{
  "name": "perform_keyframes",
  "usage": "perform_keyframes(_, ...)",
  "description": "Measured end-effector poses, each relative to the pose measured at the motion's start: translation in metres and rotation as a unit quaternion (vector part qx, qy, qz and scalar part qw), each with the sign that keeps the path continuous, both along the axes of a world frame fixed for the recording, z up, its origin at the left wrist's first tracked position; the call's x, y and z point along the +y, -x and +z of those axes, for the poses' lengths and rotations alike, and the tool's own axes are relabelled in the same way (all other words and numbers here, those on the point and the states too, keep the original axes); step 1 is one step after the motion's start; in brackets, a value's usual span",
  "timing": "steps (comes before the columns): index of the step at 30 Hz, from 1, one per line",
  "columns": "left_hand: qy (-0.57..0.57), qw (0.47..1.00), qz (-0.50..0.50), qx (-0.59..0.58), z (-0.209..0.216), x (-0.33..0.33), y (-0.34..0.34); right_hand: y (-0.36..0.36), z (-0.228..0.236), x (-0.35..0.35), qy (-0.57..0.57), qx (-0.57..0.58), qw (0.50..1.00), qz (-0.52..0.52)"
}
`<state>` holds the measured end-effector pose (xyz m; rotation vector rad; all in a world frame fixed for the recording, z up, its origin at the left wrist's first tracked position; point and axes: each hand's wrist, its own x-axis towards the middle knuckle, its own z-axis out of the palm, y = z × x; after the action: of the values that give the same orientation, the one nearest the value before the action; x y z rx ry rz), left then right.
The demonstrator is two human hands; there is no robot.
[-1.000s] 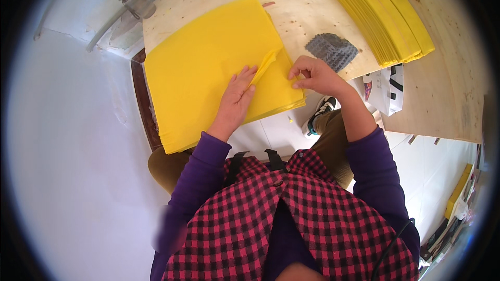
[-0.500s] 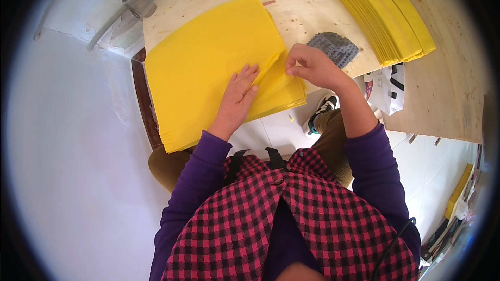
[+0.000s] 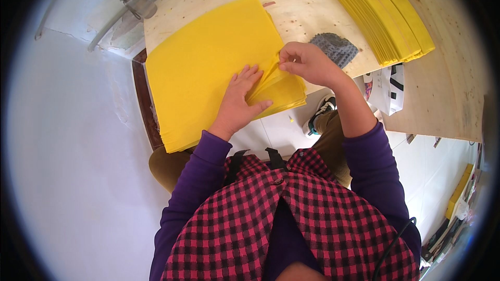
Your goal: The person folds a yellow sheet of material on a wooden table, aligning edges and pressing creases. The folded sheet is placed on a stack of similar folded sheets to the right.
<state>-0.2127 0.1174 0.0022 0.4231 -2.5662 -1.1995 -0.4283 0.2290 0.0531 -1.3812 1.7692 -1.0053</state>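
A stack of thin, cloth-like yellow sheets [image 3: 203, 57] lies on the wooden table in front of me. My left hand [image 3: 238, 103] rests flat on the stack near its right side, fingers stretched and thumb spread out. Beside it, my right hand [image 3: 310, 65] pinches the lifted right edge of the top yellow sheet [image 3: 272, 70] between thumb and fingers. That edge rises in a fold, and the layers below show at the near right corner [image 3: 281, 96].
A grey bumpy pad [image 3: 335, 49] lies right of my right hand. Further right is a thick pile of folded yellow sheets [image 3: 377, 15]. A bottle-like container [image 3: 137, 2] stands at the table's far left corner. A white printed bag [image 3: 388, 89] hangs below the table edge.
My right hand has moved slightly left and down onto the sheet's edge and now grips it. The left thumb has spread away from the fingers.
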Motion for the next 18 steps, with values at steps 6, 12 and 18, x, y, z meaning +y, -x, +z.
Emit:
perform_keyframes(6,-0.009,0.999,0.025,0.034,-0.008,0.000,0.001,-0.006,0.000,-0.005,0.036,-0.156,0.986,-0.054)
perform_keyframes(12,-0.021,0.999,0.003,0.032,-0.013,-0.007,-0.003,0.010,-0.018,0.019,0.046,-0.012,0.997,-0.066)
perform_keyframes(18,-0.091,0.993,0.042,0.064,-0.010,-0.002,-0.001,0.015,-0.039,0.037,0.009,-0.053,0.998,0.012)
